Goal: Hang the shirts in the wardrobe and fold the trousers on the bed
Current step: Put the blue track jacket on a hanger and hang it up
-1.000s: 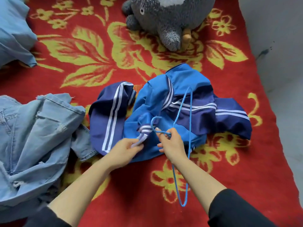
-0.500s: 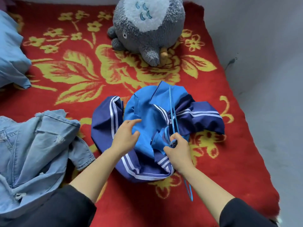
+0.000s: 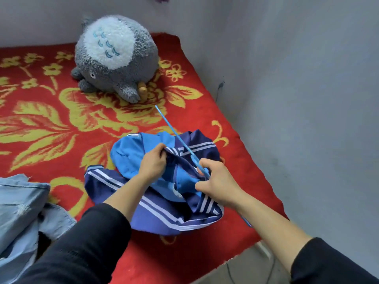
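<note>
A crumpled blue and navy sports shirt [image 3: 131, 158] with white stripes lies on the red flowered bed cover [image 3: 51, 124]. My left hand [image 3: 152, 162] pinches a fold of its striped fabric near the top. My right hand [image 3: 217, 181] grips a thin blue wire hanger [image 3: 174, 133], which slants up and away from the shirt toward the plush toy; its lower end pokes out below my right wrist. Light denim trousers [image 3: 18, 208] lie bunched at the left edge.
A big grey plush toy [image 3: 114, 56] sits at the back of the bed against the wall. The grey wall [image 3: 307, 99] runs close along the bed's right side. The bed's front corner drops off at the lower right, with a cable on the floor.
My view has pulled back and up. My left hand went from lying open on the shirt to pinching its fabric. My right hand swung the hanger so it points away toward the plush toy.
</note>
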The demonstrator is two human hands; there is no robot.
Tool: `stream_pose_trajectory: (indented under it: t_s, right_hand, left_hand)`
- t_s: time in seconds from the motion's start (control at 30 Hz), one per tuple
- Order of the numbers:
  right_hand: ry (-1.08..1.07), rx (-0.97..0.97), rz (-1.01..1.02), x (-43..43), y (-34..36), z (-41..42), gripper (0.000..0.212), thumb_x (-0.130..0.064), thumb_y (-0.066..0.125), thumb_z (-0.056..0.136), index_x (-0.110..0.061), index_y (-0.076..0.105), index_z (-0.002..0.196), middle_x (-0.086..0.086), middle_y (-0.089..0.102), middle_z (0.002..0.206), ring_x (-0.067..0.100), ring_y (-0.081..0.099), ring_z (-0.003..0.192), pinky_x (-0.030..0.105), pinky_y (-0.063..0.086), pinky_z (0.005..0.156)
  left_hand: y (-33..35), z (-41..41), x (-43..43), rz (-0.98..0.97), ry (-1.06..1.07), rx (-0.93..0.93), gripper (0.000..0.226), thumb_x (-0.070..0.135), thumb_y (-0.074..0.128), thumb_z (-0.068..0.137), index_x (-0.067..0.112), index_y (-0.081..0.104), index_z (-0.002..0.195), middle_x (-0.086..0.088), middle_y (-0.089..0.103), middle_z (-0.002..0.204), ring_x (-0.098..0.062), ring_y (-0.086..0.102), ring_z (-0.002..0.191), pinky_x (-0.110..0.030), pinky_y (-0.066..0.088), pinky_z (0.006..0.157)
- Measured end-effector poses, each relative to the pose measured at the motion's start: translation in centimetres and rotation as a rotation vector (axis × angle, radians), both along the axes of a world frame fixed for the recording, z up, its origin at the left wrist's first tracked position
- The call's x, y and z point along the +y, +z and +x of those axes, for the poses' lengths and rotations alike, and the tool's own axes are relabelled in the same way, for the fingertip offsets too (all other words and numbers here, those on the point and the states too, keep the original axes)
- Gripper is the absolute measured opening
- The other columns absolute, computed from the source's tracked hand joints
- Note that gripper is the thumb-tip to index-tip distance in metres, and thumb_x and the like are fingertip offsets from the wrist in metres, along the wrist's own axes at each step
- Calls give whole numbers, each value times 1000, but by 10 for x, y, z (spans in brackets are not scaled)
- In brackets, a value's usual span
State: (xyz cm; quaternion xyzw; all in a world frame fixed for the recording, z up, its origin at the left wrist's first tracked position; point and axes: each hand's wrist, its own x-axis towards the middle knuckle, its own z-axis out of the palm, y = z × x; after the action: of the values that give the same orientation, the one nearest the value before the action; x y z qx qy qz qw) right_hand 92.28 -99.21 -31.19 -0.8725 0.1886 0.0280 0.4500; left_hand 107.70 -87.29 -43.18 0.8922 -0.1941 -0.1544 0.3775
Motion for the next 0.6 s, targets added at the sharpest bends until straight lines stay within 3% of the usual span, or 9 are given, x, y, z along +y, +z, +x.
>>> stream_pose_trajectory:
  t_s: [0.1,0.17,0.27,0.33,0.4,0.47,0.6]
  right_hand:
    - [-115,-57,21,-23,19,-2,38,5,61,61,-22,35,60,-6,36,57,15,32,58,30,28,56]
    - [-156,-108,39,-38,38,1,35,0,62,58,-21,34,58,-4,37,59,14,33,57,29,27,54]
    - [-190,-177,27,-60,73,5,34,2,61,59,-19,34,58,4,39,63,15,39,63,27,29,58]
    - [-209,-234,-15,-75,101,8,37,12,59,63,-17,36,58,5,36,59,17,34,59,25,28,52]
    - [-199,-294,-52,-82,132,9,37,15,58,64,-16,38,58,-1,33,54,11,29,51,18,24,42]
    - [-153,-353,-58,-82,161,9,32,18,56,66,-10,42,61,-2,33,54,4,28,43,14,22,39]
    - [-78,-446,-74,-75,216,12,25,20,57,68,-4,47,65,1,34,54,2,28,40,15,22,39]
  left_hand:
    - [38,3,17,-69,93,-168,11,23,43,98,16,48,92,-15,59,78,-38,56,78,-36,31,61]
    - [76,3,32,-99,13,-244,18,30,45,98,17,49,87,-11,59,74,-33,55,73,-35,31,60]
    - [145,1,59,-53,-247,-149,29,46,58,89,23,62,73,10,59,60,-3,51,57,-24,37,55]
    - [188,-3,76,53,-301,-116,23,51,67,73,29,65,64,14,56,53,4,46,50,-17,35,51]
    - [225,-7,87,65,-243,-140,16,40,65,64,24,63,59,10,54,52,-1,45,51,-25,39,55]
    - [261,-11,91,64,-190,-215,13,27,65,67,16,60,61,7,51,52,-9,45,52,-30,40,54]
    - [334,-18,95,108,-86,-615,12,23,63,78,20,59,68,-1,57,59,-31,57,66,-34,48,63]
